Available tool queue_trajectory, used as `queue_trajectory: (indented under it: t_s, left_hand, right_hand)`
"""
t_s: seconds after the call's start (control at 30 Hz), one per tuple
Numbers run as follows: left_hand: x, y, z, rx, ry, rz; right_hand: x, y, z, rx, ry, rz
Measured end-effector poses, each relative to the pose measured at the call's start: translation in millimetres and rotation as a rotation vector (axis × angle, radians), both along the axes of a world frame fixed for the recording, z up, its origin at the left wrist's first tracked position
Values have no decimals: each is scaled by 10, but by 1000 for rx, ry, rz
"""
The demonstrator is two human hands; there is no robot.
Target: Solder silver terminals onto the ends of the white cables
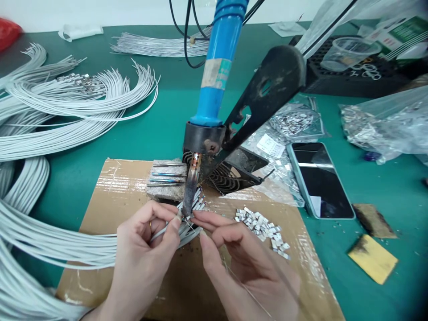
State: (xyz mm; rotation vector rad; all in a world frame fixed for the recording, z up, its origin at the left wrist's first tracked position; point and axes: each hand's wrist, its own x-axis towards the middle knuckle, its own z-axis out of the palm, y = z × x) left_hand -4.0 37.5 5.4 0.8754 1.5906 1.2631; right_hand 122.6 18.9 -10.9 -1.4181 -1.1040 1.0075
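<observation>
My left hand (147, 249) is closed in a pinch on a small bunch of white wires (187, 225), holding their ends under the tip of a soldering iron (191, 189). The iron has a blue handle (219, 62) and sits fixed in a black stand (254, 102). My right hand (244, 263) is closed too, pinching a thin strand of solder wire (234, 276) whose end meets the wire ends at the iron tip. Both hands work over a brown cardboard sheet (113, 191). A pile of small metal terminals (264, 229) lies just right of my right hand.
Large bundles of white wires (67, 98) cover the left of the green table (167, 116). A phone (319, 178) lies at the right beside bags of metal parts (384, 125). A yellow sponge (372, 258) lies at the lower right. A black tray with a plastic cup (351, 51) stands at the back right.
</observation>
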Motion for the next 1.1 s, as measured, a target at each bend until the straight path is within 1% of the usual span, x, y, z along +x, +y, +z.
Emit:
queue_trajectory:
  t_s: [0.27, 0.5, 1.1]
  left_hand:
    - [-24, -1, -1, -5, 23, -4]
    - [-1, 10, 22, 13, 44, -19]
    - [-3, -6, 18, 9, 56, -7]
  right_hand:
    - [-2, 6, -15, 19, -28, 8]
    - [-5, 9, -8, 11, -11, -8]
    - [-2, 20, 7, 49, -29, -9]
